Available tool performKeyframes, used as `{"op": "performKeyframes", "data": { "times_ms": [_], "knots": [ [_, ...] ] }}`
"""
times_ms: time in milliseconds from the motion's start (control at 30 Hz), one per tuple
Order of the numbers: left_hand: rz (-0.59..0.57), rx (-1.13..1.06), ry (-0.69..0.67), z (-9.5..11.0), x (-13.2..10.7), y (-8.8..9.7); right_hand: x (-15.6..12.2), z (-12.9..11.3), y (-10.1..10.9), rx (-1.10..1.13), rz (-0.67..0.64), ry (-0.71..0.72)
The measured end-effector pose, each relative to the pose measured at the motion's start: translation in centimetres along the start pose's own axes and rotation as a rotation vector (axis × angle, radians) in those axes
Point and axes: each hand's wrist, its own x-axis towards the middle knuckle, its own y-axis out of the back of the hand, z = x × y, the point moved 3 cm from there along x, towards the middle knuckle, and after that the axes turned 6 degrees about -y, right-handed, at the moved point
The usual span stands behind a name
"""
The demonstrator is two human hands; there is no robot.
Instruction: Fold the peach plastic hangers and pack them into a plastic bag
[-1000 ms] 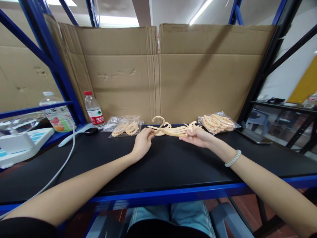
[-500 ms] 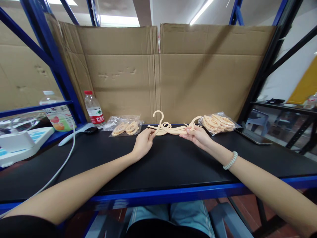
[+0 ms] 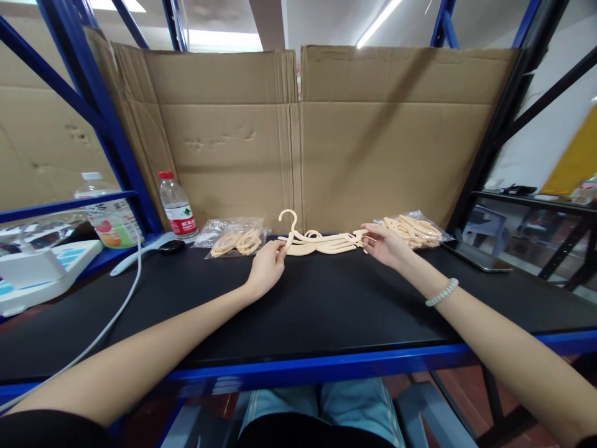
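Observation:
A small stack of cream plastic hangers (image 3: 321,242) lies near the back of the black shelf top (image 3: 303,305). My left hand (image 3: 267,267) pinches the left end of the stack, just below an upright hook. My right hand (image 3: 385,245) is at the right end of the stack, fingers partly spread and touching the hanger ends. A white bead bracelet (image 3: 441,292) is on my right wrist.
Two clear bags of cream hangers lie at the back: one bag (image 3: 236,236) on the left, another bag (image 3: 413,230) on the right. A water bottle (image 3: 176,205), a dark tablet (image 3: 476,256), a white cable (image 3: 116,305) and cardboard walls (image 3: 298,130) surround the area.
The hangers have come down flat onto the shelf and slid slightly left. My right hand has moved right to the stack's end and loosened its fingers.

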Motion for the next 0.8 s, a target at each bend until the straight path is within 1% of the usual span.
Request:
{"op": "performKeyframes", "data": {
  "times_ms": [67,133,233,267,333,433,500,567,667,800],
  "knots": [
    [-0.001,0.017,-0.010,0.0,0.2,0.3,0.3,-1.3,1.5,-0.144,-0.015,0.016],
    [-0.024,0.031,-0.045,0.4,0.3,0.5,0.4,-2.3,2.7,-0.428,-0.076,-0.015],
    [-0.115,0.051,-0.112,1.3,0.3,0.6,0.1,-2.9,3.6,-0.953,-0.259,-0.090],
    [-0.152,0.056,-0.129,1.6,0.2,0.6,-0.1,-2.9,3.7,-1.087,-0.330,-0.109],
    [-0.228,0.065,-0.146,2.1,0.1,0.4,-0.2,-2.8,3.7,-1.260,-0.440,-0.133],
    [-0.348,0.089,-0.122,2.4,-0.1,0.3,-0.4,-2.6,3.8,-1.363,-0.522,-0.185],
    [-0.421,0.109,-0.117,2.4,-0.1,0.2,-0.6,-2.6,4.0,-1.398,-0.541,-0.237],
    [-0.471,0.128,-0.142,2.5,-0.2,0.3,-0.9,-2.7,4.1,-1.419,-0.542,-0.291],
    [-0.507,0.141,-0.184,2.5,-0.3,0.3,-1.3,-2.8,4.2,-1.416,-0.530,-0.341],
    [-0.516,0.133,-0.203,2.3,-0.3,0.3,-1.4,-2.8,4.0,-1.413,-0.525,-0.363]
  ]
}}
